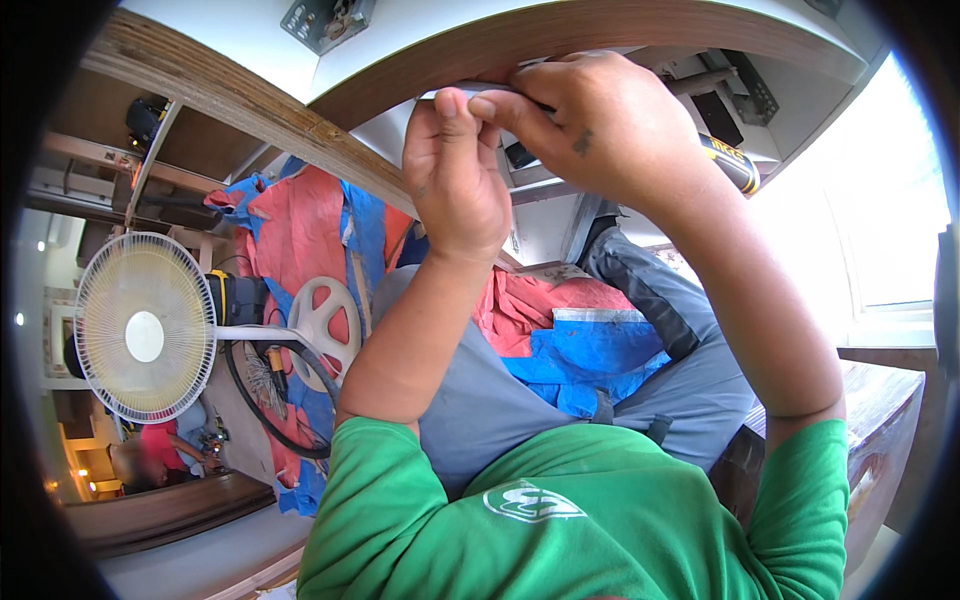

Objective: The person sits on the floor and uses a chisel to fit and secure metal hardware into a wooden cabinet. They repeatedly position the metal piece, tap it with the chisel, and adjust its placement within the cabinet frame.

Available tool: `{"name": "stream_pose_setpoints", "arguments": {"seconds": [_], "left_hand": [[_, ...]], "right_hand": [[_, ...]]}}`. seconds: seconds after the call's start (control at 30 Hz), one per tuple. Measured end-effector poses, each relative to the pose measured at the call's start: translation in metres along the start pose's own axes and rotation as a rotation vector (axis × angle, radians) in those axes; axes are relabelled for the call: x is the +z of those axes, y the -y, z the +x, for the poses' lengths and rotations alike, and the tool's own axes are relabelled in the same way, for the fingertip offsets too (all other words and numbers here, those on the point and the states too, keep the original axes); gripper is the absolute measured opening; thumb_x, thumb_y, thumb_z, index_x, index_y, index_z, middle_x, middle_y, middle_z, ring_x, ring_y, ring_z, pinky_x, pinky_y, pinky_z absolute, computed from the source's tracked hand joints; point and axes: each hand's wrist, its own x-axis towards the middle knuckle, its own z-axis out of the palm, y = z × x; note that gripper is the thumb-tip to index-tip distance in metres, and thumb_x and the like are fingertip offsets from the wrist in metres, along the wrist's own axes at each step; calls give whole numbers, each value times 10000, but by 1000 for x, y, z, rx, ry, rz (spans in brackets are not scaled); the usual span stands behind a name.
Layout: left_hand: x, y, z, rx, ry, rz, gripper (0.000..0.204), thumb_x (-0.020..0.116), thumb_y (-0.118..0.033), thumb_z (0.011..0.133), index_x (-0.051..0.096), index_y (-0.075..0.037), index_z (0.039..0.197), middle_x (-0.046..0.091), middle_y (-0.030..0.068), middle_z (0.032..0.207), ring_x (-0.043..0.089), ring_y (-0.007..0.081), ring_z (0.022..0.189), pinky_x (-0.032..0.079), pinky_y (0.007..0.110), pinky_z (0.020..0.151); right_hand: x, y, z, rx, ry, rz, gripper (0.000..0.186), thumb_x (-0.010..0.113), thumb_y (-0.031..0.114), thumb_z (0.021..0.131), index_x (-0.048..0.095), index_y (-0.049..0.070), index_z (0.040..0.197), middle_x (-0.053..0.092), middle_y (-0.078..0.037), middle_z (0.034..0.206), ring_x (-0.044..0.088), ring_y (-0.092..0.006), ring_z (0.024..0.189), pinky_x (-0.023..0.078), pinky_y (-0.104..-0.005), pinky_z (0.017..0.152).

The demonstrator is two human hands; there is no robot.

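Observation:
Both my hands are raised against the curved brown wood-grain edge (560, 35) of a white panel (420, 22). My left hand (455, 185) is closed, its thumb upright and its fingers curled at the underside of that edge. Beside it, my right hand (610, 120) is also closed, with its thumb tip meeting the left thumb. A thin pale sliver shows just above the thumbs; whatever the fingers pinch is too small and hidden to name. Past my right wrist, a black and yellow cylinder (735, 165) lies on the white shelf, partly covered by my forearm.
A raw wooden beam (250, 95) crosses at upper left. A white standing fan (145, 330) is at left, near a black cable (262, 405). Red and blue sheeting (575, 350) covers the floor around my legs. A wrapped box (880, 410) stands at right. Another person (165, 450) is far left.

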Motion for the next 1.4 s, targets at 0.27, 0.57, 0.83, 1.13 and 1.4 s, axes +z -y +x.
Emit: {"name": "stream_pose_setpoints", "arguments": {"seconds": [0.27, 0.57, 0.83, 1.13, 1.4], "left_hand": [[-5, -10, -9, -15, -41, 87, 360, 548, -292, 1074, 556, 11, 1268, 674, 167, 1191, 638, 254, 1182, 497, 356, 1014], [-6, -14, -6, 48, -3, 189, 370, 518, -263, 1080, 544, 22, 1315, 670, 197, 1267, 643, 277, 1193, 496, 407, 1028], [23, -32, -15, -177, 81, -164, 418, 515, -200, 1064, 485, 51, 1397, 573, 226, 1418, 545, 318, 1339, 428, 418, 1105], [46, -51, -29, -300, 181, -401, 520, 431, -191, 1067, 331, 34, 1525, 296, 281, 1616, 238, 417, 1529, 223, 561, 1230], [48, -45, -35, -280, 239, -209, 588, 460, -210, 1062, 267, 16, 1569, 301, 283, 1614, 288, 383, 1513, 272, 532, 1210]], "right_hand": [[16, 6, -6, -53, -36, 155, 403, 656, 385, 969, 708, 13, 823, 638, -192, 684, 632, -397, 660, 498, -454, 589], [-18, -7, -35, 260, 114, 275, 480, 628, 432, 999, 730, -27, 903, 569, -182, 603, 546, -286, 535, 470, -409, 575], [-46, -29, -62, 460, 236, 313, 545, 594, 482, 1029, 731, -46, 1021, 571, -51, 642, 542, -135, 615, 439, -321, 576], [-55, -52, -138, 358, 213, 403, 520, 514, 435, 1075, 691, -52, 1031, 572, -69, 704, 530, -144, 647, 422, -309, 596], [-42, -51, -175, 379, 271, 424, 274, 718, 183, 947, 675, -55, 1076, 652, -139, 777, 612, -201, 654, 472, -331, 606]]}}
